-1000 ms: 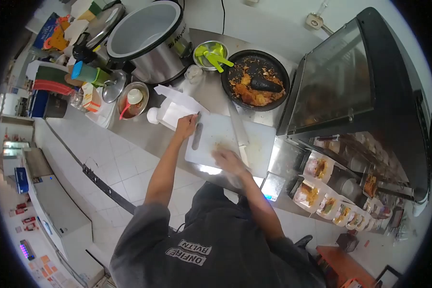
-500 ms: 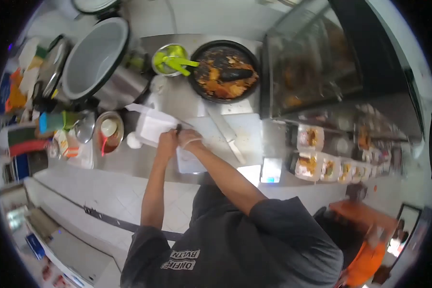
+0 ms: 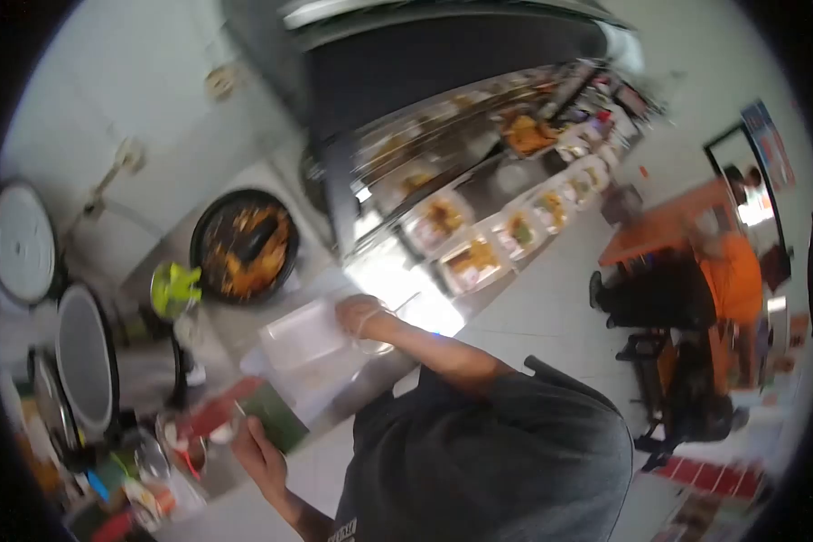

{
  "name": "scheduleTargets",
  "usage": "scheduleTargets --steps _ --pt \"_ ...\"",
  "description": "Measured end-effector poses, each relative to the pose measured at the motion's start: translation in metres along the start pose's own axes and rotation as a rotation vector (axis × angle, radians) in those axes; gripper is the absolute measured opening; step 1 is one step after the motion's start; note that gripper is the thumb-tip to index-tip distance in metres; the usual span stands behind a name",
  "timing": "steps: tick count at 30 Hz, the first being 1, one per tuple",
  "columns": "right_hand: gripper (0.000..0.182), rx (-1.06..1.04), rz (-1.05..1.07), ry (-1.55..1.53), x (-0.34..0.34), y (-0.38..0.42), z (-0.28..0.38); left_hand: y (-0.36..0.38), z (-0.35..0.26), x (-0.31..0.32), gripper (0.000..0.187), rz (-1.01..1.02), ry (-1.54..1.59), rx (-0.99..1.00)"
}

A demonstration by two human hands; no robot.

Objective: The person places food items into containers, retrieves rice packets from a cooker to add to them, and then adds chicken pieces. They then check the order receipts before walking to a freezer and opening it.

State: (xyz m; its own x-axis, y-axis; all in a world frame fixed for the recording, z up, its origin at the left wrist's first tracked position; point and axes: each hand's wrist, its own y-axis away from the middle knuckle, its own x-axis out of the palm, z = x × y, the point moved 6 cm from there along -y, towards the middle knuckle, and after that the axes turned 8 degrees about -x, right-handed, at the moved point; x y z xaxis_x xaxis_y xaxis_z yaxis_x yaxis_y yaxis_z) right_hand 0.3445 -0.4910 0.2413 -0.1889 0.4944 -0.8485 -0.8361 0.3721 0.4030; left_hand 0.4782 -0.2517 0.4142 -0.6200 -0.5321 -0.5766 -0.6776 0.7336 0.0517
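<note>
My right hand (image 3: pixel 359 318) is closed at the right edge of a white takeaway box (image 3: pixel 303 334) on the counter. A loose band circles that wrist. Further left, my left hand (image 3: pixel 262 453) grips a thin, flat sheet (image 3: pixel 275 417), dark green on one side and red on the other, blurred by motion. Behind the box stands a black round mortar (image 3: pixel 244 244) with orange-brown food and a dark pestle (image 3: pixel 260 237) lying in it. Beside it sits a bowl holding bright green utensils (image 3: pixel 175 289).
To the right, several filled food boxes (image 3: pixel 474 260) line the counter in front of a glass display case (image 3: pixel 443 108). A large pot (image 3: pixel 88 357) and a bowl with a red spoon (image 3: pixel 190 459) are on the left. A person in orange (image 3: pixel 730 280) sits at a far table.
The view has swung to the right. My left hand has left the box, moved left and taken hold of the green and red sheet. My right hand stays at the box.
</note>
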Motion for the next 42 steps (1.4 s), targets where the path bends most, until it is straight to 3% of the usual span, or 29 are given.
scheduleTargets --steps 5,7,8,11,12,13,17,20,22,23,24,25,26,27,29,30,32,33,35,39,40,41,42 --pt "0.023 0.215 -0.157 0.065 -0.021 0.027 -0.124 0.001 -0.074 0.088 0.04 0.189 0.115 0.069" --pt "0.023 0.316 -0.25 0.063 -0.028 0.032 -0.138 -0.004 -0.089 0.134 0.041 0.276 -0.139 0.058" --pt "0.025 0.215 -0.296 0.029 -0.036 0.044 -0.133 -0.005 -0.099 0.157 0.038 0.268 -0.26 0.164" --pt "0.038 0.202 -0.342 -0.251 -0.067 0.113 -0.129 -0.003 -0.112 0.228 0.032 0.255 -0.374 0.305" --pt "0.044 0.196 -0.353 -0.324 -0.074 0.136 -0.138 -0.002 -0.111 0.252 0.029 0.282 -0.407 0.24" --pt "0.047 0.166 -0.2 -0.414 -0.088 0.166 -0.142 -0.002 -0.109 0.274 0.029 0.262 -0.408 0.247" --pt "0.04 -0.01 -0.088 -0.38 -0.031 0.217 -0.214 -0.009 -0.071 0.376 0.031 0.233 -0.615 0.257" --pt "0.032 -0.124 0.021 -0.424 0.019 0.254 -0.274 -0.02 -0.055 0.419 0.031 0.164 -0.655 0.047" --pt "0.039 -0.106 0.041 -0.393 0.061 0.282 -0.32 -0.021 -0.057 0.431 0.032 0.141 -0.682 0.057" --pt "0.045 -0.084 0.018 -0.47 0.036 0.312 -0.332 -0.02 -0.068 0.429 0.032 0.112 -0.681 0.035" --pt "0.051 -0.058 -0.001 -0.547 0.008 0.343 -0.343 -0.016 -0.091 0.429 0.03 0.154 -0.627 0.137" --pt "0.057 0.048 0.132 -0.532 0.029 0.356 -0.371 -0.014 -0.105 0.428 0.029 0.195 -0.573 0.241" --pt "0.063 0.156 0.264 -0.514 0.061 0.371 -0.396 -0.01 -0.069 0.431 0.029 0.046 -0.657 0.432" --pt "0.064 0.225 0.238 -0.53 0.089 0.386 -0.422 -0.014 -0.027 0.439 0.033 0.098 -0.921 0.314" --pt "0.064 0.342 0.204 -0.526 0.133 0.413 -0.465 -0.008 -0.097 0.421 0.043 0.159 -0.57 0.059" --pt "0.063 0.391 0.201 -0.507 0.148 0.424 -0.481 -0.006 -0.085 0.423 0.043 0.143 -0.568 0.048" --pt "0.06 0.535 0.208 -0.508 0.185 0.45 -0.505 -0.006 -0.042 0.425 0.071 0.015 -0.727 0.189" --pt "0.058 0.56 0.24 -0.51 0.206 0.458 -0.512 -0.008 -0.019 0.425 0.071 0.005 -0.727 0.182" --pt "0.057 0.581 0.268 -0.507 0.241 0.466 -0.522 -0.014 0.024 0.43 0.076 0.14 -0.663 -0.045" --pt "0.045 0.538 0.281 -0.511 0.307 0.468 -0.527 0.0 -0.026 0.438 0.066 -0.001 -0.435 -0.101" --pt "0.041 0.457 0.291 -0.475 0.355 0.454 -0.538 -0.001 -0.053 0.438 0.055 -0.043 -0.374 -0.215" --pt "0.038 0.379 0.299 -0.439 0.358 0.448 -0.535 0.0 -0.063 0.438 0.045 -0.084 -0.313 -0.327" --pt "0.03 0.282 0.267 -0.396 0.358 0.442 -0.532 -0.004 -0.063 0.443 0.046 -0.139 -0.257 -0.184"
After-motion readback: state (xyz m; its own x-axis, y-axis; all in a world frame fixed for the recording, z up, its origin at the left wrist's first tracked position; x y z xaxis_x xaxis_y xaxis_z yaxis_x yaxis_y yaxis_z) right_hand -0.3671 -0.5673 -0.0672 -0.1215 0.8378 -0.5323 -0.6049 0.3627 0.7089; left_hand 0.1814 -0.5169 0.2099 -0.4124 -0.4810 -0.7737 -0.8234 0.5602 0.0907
